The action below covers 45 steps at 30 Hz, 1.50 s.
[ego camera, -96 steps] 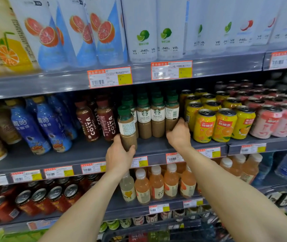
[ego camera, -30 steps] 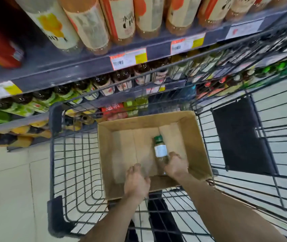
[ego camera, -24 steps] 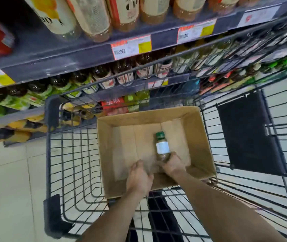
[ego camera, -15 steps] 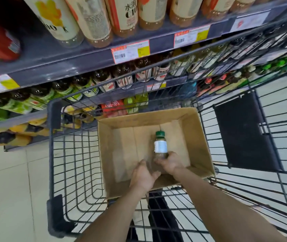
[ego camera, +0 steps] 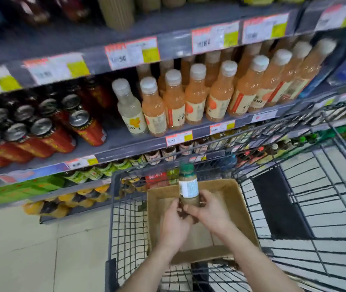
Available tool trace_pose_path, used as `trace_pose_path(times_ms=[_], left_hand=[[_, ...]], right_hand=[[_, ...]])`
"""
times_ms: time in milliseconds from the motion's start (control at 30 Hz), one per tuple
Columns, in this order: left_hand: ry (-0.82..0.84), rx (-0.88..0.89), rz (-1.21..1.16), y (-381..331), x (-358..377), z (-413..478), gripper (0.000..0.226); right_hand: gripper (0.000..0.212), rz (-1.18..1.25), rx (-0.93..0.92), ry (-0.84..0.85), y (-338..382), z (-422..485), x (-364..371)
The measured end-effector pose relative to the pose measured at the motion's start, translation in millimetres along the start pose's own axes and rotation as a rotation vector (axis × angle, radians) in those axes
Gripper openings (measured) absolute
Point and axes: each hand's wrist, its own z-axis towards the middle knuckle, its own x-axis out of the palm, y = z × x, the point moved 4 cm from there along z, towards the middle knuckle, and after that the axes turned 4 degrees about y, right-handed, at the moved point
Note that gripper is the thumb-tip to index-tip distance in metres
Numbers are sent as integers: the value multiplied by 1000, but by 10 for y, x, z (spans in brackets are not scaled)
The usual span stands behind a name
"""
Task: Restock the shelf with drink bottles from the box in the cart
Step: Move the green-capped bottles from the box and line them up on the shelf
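Brown cardboard lay closest to me: the open box [ego camera: 240, 211] stood in the wire cart [ego camera: 111, 218] at six o'clock of my view. Over it I held the bottle [ego camera: 188, 187] upright in both hands. My left hand [ego camera: 175, 223] curled its fingers round the bottle's base from seven o'clock. My right hand [ego camera: 212, 213] wrapped the lower body from four o'clock, so both were closed on it and met beneath it. The bottle had a green cap, a white label and a tan drink, and in my view its cap reached the cart's far rim.

At three o'clock of the box a black panel [ego camera: 277, 205] lay against the cart's mesh. At nine o'clock, outside the cart, pale floor tiles [ego camera: 31, 249] showed.

Beyond the cart's far rim rose the shelf [ego camera: 125, 144]. At twelve o'clock from the bottle stood a row of orange drink bottles [ego camera: 195, 102] with white caps, and one pale cloudy bottle [ego camera: 130, 110] stood at the row's left end. At ten o'clock red cans [ego camera: 87, 127] with silver tops leaned together. Blurred price tags [ego camera: 132, 52] ran along the edge of the board above them, and I could not read them. The lower boards held more bottles, too smeared to tell apart.
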Motion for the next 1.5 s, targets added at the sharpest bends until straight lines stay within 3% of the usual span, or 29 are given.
trace_pose_path(times_ms=[333,633,800,967,1133,1233,1367,1500], left_hand=[[-224,289,-43,-1417,-933,-338,65],[-452,470,8,-2420,-1506,-511,46],[-563,502,52,-2855,-1696,-494,31],[-647,548,68,-3230,-1889,-363,22],[-605,643,168,-3428,-2148,-122,41],[-702,660,209,-3413,-2341,-26,59],[-856,606,127,-3316,-2591,111,72],[-805,516,87,-3284,-2773,374,81]], right_hand=[[47,105,-348,42,1738,-386,-372],[52,166,-533,20,2802,-541,-671],[67,24,-644,-139,3286,-566,-752],[58,-96,-713,-196,3811,-395,-839],[57,-178,-774,-217,4189,-130,-947],[56,-216,-781,-220,4326,22,-1004],[58,-208,-768,-187,4432,242,-997],[57,-197,-742,-136,4453,414,-907]])
